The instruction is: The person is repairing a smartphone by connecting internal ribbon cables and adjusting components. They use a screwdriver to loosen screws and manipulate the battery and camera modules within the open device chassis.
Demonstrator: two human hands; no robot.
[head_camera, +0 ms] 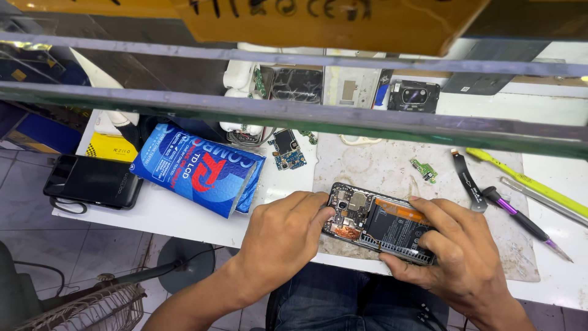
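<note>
At the near edge of the worn grey mat [392, 165], an opened phone [380, 224] lies with its back cover off, circuit board and black battery exposed. Your left hand [285, 236] covers its left end with fingers curled at the board; the fingertips are hidden, so whether they pinch any part cannot be told. Your right hand [459, 245] grasps the phone's right end, thumb under the near edge, fingers over the far edge, concealing that corner. Right of the mat lie a purple-tipped tool [527, 224], a flat black flex cable [467, 181] and yellow-green tweezers [527, 181]. A blue packet [196, 168] rests to the left. Two blurred rails [294, 113] cross the view, obscuring the parts behind.
</note>
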